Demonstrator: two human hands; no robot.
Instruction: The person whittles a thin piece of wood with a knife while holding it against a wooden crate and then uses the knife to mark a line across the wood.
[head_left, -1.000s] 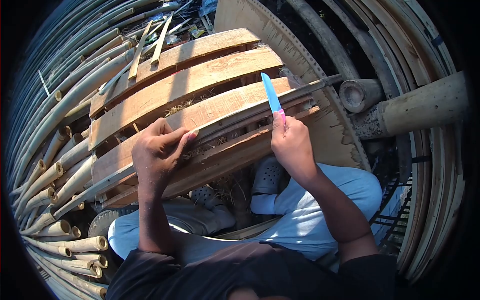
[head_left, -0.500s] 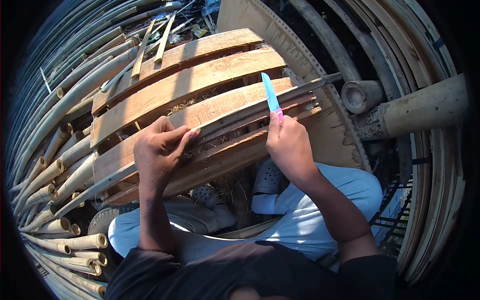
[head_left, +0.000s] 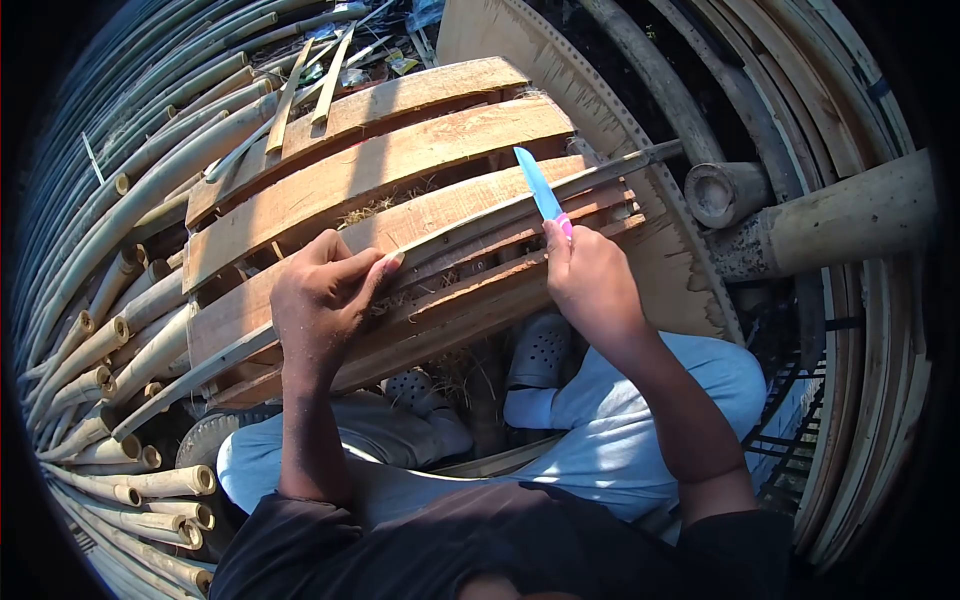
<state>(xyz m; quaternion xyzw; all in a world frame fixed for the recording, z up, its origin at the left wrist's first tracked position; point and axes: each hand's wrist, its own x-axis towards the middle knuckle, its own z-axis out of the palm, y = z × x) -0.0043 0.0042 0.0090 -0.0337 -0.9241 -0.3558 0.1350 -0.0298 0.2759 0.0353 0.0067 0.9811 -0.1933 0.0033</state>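
Observation:
A long, thin bamboo strip point(head_left: 460, 238) slants across the near side of a slatted wooden pallet point(head_left: 400, 150). My left hand point(head_left: 325, 295) grips the strip left of its middle, thumb and fingers pressed together on it. In my closed right hand point(head_left: 592, 275) is a knife point(head_left: 538, 184) with a light blue blade and a pink handle. The blade points up and left and crosses the strip's right part. Whether its edge cuts into the strip cannot be made out.
Bamboo poles point(head_left: 150, 375) are piled along the left. A thin wood board point(head_left: 690, 270) lies beyond the pallet at the right, near a thick bamboo pole point(head_left: 850, 215). Two loose wooden slats point(head_left: 330, 85) lie at the pallet's far left. Long split strips point(head_left: 870, 400) stand along the right edge.
My right hand and the knife have moved slightly right and down, and the blade leans more to the left. My left hand has barely moved.

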